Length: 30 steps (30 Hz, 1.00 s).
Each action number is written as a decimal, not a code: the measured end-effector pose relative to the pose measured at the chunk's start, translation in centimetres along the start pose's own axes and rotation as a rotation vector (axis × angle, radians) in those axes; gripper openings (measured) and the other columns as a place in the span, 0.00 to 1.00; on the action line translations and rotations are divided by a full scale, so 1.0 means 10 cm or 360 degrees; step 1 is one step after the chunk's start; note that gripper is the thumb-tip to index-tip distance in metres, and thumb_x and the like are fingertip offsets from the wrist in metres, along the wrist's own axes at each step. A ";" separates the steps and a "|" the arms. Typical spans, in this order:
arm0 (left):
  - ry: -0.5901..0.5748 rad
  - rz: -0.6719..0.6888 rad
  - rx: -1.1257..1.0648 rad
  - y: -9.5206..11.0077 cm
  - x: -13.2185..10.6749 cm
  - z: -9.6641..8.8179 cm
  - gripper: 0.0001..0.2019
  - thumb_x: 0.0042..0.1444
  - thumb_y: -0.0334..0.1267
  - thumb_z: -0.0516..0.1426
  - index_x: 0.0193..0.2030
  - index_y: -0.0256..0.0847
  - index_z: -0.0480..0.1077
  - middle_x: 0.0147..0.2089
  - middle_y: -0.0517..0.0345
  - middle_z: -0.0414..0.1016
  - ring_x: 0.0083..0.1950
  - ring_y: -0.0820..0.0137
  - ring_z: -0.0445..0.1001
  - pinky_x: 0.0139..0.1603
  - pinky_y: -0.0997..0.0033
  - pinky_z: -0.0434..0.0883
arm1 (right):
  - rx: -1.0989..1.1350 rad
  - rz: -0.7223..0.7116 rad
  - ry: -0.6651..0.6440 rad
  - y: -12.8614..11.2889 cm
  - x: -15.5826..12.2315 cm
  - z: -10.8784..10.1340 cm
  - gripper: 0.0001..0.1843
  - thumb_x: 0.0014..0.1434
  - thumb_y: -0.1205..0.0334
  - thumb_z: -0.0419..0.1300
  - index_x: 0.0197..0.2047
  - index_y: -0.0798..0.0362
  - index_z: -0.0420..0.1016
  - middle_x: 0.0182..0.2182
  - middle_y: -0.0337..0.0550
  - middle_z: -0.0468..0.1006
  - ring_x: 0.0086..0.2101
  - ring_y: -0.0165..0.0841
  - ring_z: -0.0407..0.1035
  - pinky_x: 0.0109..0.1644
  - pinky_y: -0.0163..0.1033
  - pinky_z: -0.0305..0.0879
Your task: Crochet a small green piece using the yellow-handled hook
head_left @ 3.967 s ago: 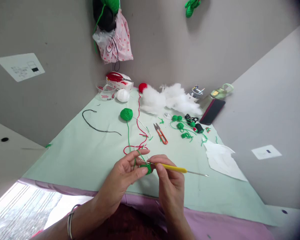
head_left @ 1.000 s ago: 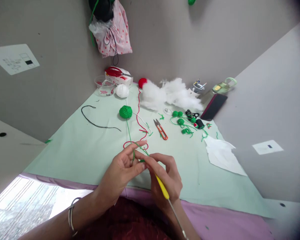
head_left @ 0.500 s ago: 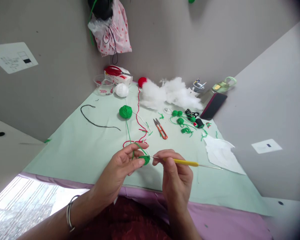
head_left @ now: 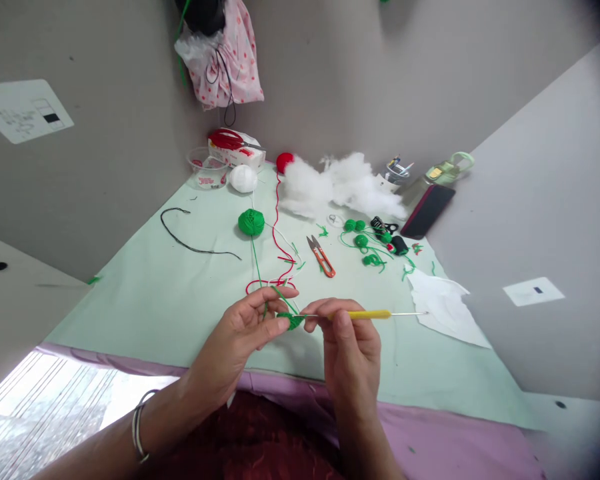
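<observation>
Between the thumb and fingers of my left hand [head_left: 253, 327] is a small green crochet piece [head_left: 293, 321]. Green yarn loops over the raised index finger and runs back to a green yarn ball [head_left: 251, 223]. My right hand [head_left: 350, 340] is closed around a crochet hook with a yellow handle [head_left: 365, 315]. The hook's thin metal tip meets the crochet piece; whether it has passed through a stitch is too small to tell. Its other metal end points right, over the torn white paper [head_left: 445, 307].
Orange thread snips [head_left: 321, 257] lie beyond my hands. Red yarn [head_left: 276, 227] trails from a red ball beside white stuffing [head_left: 340, 185]. Small green crocheted balls [head_left: 361, 241], a phone [head_left: 427, 212] and a bottle [head_left: 440, 175] are to the right. A black cord [head_left: 195, 249] lies left.
My right hand has shifted slightly left and the hook has swung to nearly level, its tip now further over the green crochet piece. My left hand stays almost in place.
</observation>
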<state>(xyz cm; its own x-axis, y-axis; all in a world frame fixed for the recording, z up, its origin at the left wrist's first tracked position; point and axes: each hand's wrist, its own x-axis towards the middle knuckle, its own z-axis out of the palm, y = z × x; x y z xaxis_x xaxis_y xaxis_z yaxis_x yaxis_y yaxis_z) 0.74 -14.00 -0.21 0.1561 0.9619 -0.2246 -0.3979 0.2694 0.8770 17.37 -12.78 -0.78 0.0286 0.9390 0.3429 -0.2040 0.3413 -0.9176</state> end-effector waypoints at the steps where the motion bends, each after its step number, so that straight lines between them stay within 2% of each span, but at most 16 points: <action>1: 0.0001 0.0016 0.0001 -0.01 0.00 -0.01 0.16 0.61 0.41 0.68 0.55 0.48 0.82 0.43 0.58 0.72 0.46 0.66 0.67 0.47 0.67 0.64 | -0.0021 -0.0009 -0.0002 -0.01 0.00 0.00 0.14 0.75 0.59 0.58 0.40 0.49 0.83 0.35 0.41 0.85 0.31 0.30 0.76 0.39 0.38 0.75; 5: 0.0026 0.0151 0.0094 -0.04 -0.02 -0.02 0.16 0.61 0.41 0.68 0.55 0.48 0.82 0.38 0.61 0.71 0.41 0.68 0.67 0.48 0.67 0.66 | -0.0394 -0.0167 -0.0039 -0.07 -0.04 -0.03 0.14 0.76 0.63 0.55 0.43 0.49 0.82 0.37 0.42 0.85 0.34 0.32 0.78 0.40 0.39 0.76; 7: 0.0080 0.0241 0.0205 -0.06 -0.04 -0.01 0.15 0.61 0.39 0.68 0.55 0.48 0.82 0.33 0.63 0.68 0.39 0.69 0.66 0.48 0.67 0.65 | -0.0653 -0.0351 -0.0125 -0.08 -0.08 -0.05 0.13 0.75 0.67 0.54 0.46 0.49 0.81 0.38 0.43 0.85 0.37 0.34 0.79 0.42 0.41 0.77; 9: 0.0144 0.0296 0.0250 -0.05 -0.05 0.02 0.15 0.60 0.38 0.70 0.54 0.48 0.83 0.32 0.64 0.69 0.36 0.71 0.65 0.47 0.69 0.65 | -0.0945 -0.0614 -0.0240 -0.05 -0.12 -0.06 0.13 0.73 0.70 0.56 0.51 0.48 0.81 0.40 0.46 0.85 0.39 0.37 0.79 0.42 0.43 0.78; 11: 0.0146 0.0234 0.0117 -0.02 -0.05 0.05 0.20 0.57 0.40 0.72 0.56 0.48 0.82 0.36 0.63 0.73 0.36 0.72 0.65 0.45 0.71 0.65 | -0.1236 -0.0894 -0.0295 0.00 -0.16 -0.07 0.17 0.70 0.72 0.59 0.56 0.47 0.81 0.44 0.49 0.84 0.43 0.39 0.79 0.44 0.44 0.79; 13: 0.0054 0.0020 -0.0136 0.02 -0.04 0.07 0.26 0.54 0.42 0.74 0.59 0.47 0.80 0.34 0.64 0.73 0.34 0.74 0.65 0.42 0.72 0.65 | -0.1355 -0.1028 -0.0247 0.04 -0.18 -0.06 0.21 0.69 0.74 0.61 0.59 0.45 0.81 0.48 0.50 0.83 0.46 0.40 0.79 0.45 0.44 0.80; 14: -0.0002 -0.0103 -0.0259 0.04 -0.03 0.07 0.27 0.54 0.42 0.75 0.60 0.46 0.80 0.31 0.67 0.70 0.32 0.75 0.63 0.42 0.73 0.66 | -0.1299 -0.0999 -0.0203 0.05 -0.18 -0.06 0.21 0.69 0.74 0.60 0.59 0.44 0.82 0.48 0.50 0.83 0.46 0.40 0.79 0.45 0.44 0.79; 16: -0.0077 -0.0248 -0.0430 0.07 0.00 0.05 0.23 0.55 0.42 0.74 0.58 0.43 0.81 0.24 0.73 0.59 0.26 0.79 0.53 0.45 0.72 0.68 | -0.1011 -0.0788 -0.0093 0.04 -0.15 -0.05 0.18 0.71 0.72 0.58 0.55 0.45 0.83 0.43 0.46 0.83 0.42 0.38 0.79 0.43 0.44 0.78; 18: -0.0086 -0.0226 -0.0480 0.08 0.02 0.02 0.20 0.57 0.40 0.73 0.56 0.43 0.83 0.24 0.73 0.58 0.25 0.79 0.49 0.48 0.71 0.69 | -0.0658 -0.0526 0.0009 0.00 -0.10 -0.04 0.14 0.73 0.70 0.56 0.48 0.47 0.83 0.34 0.43 0.82 0.35 0.35 0.76 0.38 0.42 0.76; 20: -0.0044 -0.0123 -0.0420 0.07 0.03 0.01 0.19 0.57 0.39 0.73 0.56 0.45 0.83 0.29 0.68 0.67 0.29 0.78 0.59 0.48 0.71 0.69 | -0.0427 -0.0351 0.0018 -0.03 -0.04 -0.01 0.13 0.74 0.66 0.56 0.44 0.48 0.83 0.32 0.42 0.81 0.33 0.34 0.74 0.37 0.42 0.74; 22: -0.0026 -0.0024 -0.0309 0.05 0.02 0.02 0.19 0.56 0.38 0.73 0.56 0.48 0.84 0.37 0.62 0.74 0.39 0.73 0.69 0.49 0.72 0.68 | -0.0368 -0.0287 -0.0070 -0.05 0.00 0.01 0.12 0.74 0.64 0.58 0.43 0.48 0.84 0.35 0.43 0.83 0.34 0.34 0.75 0.38 0.42 0.75; 23: -0.0024 0.0016 -0.0264 0.04 0.01 0.03 0.19 0.57 0.39 0.73 0.55 0.49 0.84 0.40 0.60 0.75 0.44 0.70 0.71 0.51 0.71 0.68 | -0.0386 -0.0289 -0.0107 -0.05 0.01 0.02 0.11 0.74 0.64 0.59 0.43 0.47 0.84 0.36 0.43 0.83 0.35 0.34 0.76 0.39 0.41 0.76; 25: -0.0021 0.0065 -0.0214 0.02 -0.01 0.05 0.18 0.57 0.39 0.73 0.55 0.50 0.84 0.41 0.60 0.76 0.46 0.69 0.72 0.52 0.70 0.68 | -0.0484 -0.0332 -0.0125 -0.04 -0.02 0.04 0.12 0.73 0.66 0.59 0.45 0.46 0.84 0.37 0.42 0.84 0.37 0.34 0.78 0.40 0.41 0.77; 28: 0.0020 0.0044 -0.0231 0.01 -0.02 0.08 0.21 0.55 0.41 0.73 0.56 0.50 0.84 0.39 0.61 0.76 0.41 0.70 0.71 0.48 0.70 0.67 | -0.0792 -0.0529 -0.0140 0.01 -0.10 0.03 0.15 0.71 0.71 0.61 0.51 0.43 0.85 0.40 0.43 0.84 0.39 0.35 0.79 0.41 0.40 0.77; 30: 0.0014 -0.0063 -0.0293 0.00 0.00 0.07 0.22 0.55 0.41 0.74 0.57 0.47 0.83 0.35 0.62 0.74 0.36 0.72 0.67 0.43 0.71 0.66 | -0.1009 -0.0719 -0.0196 0.04 -0.14 0.01 0.20 0.69 0.73 0.63 0.57 0.42 0.84 0.45 0.46 0.84 0.42 0.37 0.79 0.43 0.42 0.78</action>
<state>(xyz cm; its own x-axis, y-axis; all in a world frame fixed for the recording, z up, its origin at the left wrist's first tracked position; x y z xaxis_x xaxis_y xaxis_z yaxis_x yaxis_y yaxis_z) 1.35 -14.06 0.13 0.1675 0.9504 -0.2619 -0.5504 0.3106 0.7750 17.15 -13.97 -1.56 -0.1407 0.7043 0.6958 0.3997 0.6834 -0.6109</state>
